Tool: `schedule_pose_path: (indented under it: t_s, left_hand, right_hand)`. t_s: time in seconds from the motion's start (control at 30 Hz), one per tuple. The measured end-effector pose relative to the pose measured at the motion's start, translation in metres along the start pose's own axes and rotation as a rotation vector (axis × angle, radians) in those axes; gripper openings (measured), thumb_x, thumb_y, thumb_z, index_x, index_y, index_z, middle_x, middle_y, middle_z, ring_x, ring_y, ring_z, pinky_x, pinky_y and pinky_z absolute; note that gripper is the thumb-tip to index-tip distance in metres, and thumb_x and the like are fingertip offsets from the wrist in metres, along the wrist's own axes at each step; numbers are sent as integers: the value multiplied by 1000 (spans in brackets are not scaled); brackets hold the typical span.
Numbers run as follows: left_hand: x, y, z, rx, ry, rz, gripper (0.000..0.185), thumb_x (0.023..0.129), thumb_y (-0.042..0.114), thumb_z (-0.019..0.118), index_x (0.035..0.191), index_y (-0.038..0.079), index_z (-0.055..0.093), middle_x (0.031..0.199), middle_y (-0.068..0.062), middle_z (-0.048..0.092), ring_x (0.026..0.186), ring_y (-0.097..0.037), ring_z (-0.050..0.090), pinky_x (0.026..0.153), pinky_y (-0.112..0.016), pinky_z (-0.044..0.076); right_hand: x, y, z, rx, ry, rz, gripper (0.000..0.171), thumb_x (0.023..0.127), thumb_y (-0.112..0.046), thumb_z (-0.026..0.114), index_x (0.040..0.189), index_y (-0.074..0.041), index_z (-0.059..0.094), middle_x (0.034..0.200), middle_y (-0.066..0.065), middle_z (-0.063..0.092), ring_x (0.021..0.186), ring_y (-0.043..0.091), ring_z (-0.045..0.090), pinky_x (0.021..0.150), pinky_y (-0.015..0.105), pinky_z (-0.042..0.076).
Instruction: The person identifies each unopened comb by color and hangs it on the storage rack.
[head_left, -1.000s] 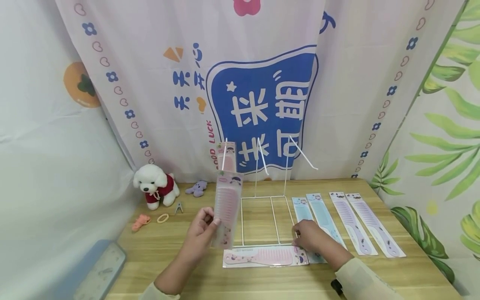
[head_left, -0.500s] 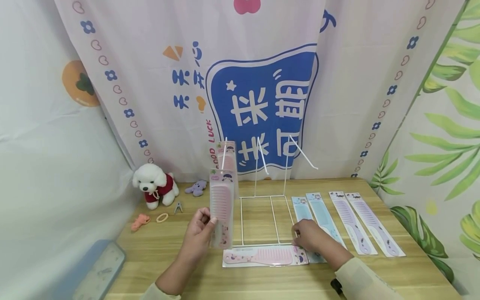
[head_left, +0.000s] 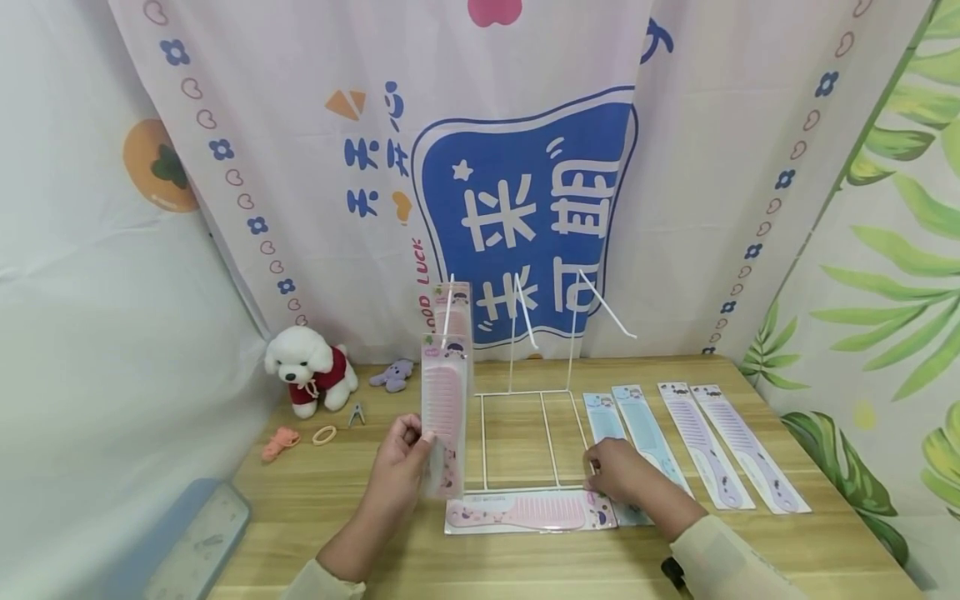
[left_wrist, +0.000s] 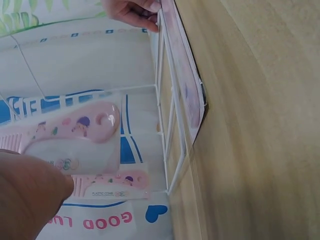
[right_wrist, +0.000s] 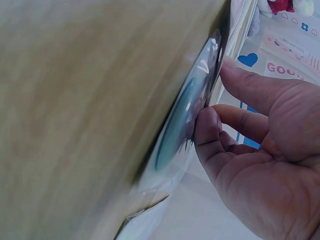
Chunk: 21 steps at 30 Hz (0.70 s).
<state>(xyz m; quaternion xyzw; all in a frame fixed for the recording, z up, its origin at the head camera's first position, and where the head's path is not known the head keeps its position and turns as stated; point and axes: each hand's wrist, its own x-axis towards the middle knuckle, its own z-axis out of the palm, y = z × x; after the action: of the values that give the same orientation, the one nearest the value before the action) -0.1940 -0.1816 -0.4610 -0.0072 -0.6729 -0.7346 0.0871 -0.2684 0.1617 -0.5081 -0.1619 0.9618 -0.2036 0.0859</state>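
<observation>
My left hand (head_left: pixel 401 454) pinches the side of a packaged pink comb (head_left: pixel 444 408), which stands upright in front of the white wire rack (head_left: pixel 550 439). The pack's top meets the tip of the rack's left hook (head_left: pixel 448 308); whether the hook passes through it I cannot tell. Behind it another pink comb pack (left_wrist: pixel 107 186) hangs on the rack. With curled fingers my right hand (head_left: pixel 618 467) grips the front right corner of the rack's base, beside a blue comb pack (right_wrist: pixel 182 117). One more pink comb pack (head_left: pixel 532 512) lies flat along the rack's front.
Right of the rack lie blue comb packs (head_left: pixel 641 425) and purple comb packs (head_left: pixel 705 446). At the left are a white toy dog (head_left: pixel 311 371), a purple toy (head_left: pixel 392 376), a clip (head_left: pixel 357 415), a hair tie (head_left: pixel 325 436) and an orange item (head_left: pixel 281 444). A patterned curtain (head_left: pixel 690 208) hangs behind.
The held comb pack has shifted left and straightened, its top now in line with the left hook's tip. My right hand stays at the rack's corner.
</observation>
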Motion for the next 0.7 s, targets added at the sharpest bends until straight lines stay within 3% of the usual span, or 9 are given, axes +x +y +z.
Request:
schedule_pose_path:
  t_s: [0.2,0.47,0.7]
  left_hand:
    - [23,-1,6,65,88,-4,11,109,-3,54,116,2,47,112,-11,58,104,-17,55,86,-19,53]
    - [65,-9,14,72,122,40,13,111,1,55,121,-2,48,115,-14,59,105,-18,57,86,-20,53]
    - [87,-14,15,78,142,46,12,110,1,55,120,1,49,118,-16,60,108,-22,59,89,-24,53]
  right_hand:
    - [-1,2,1,5,2,-13,39,94,-11,85,71,-12,54,66,0,44,64,16,45,58,28,34]
    - [-1,3,-1,-14,9,-20,35,94,-12,85,72,-12,57,68,1,48,66,17,47,60,29,36]
    - [0,-1,-1,-23,-4,-17,33,94,-13,85,74,-12,59,70,1,52,68,17,49,61,30,39]
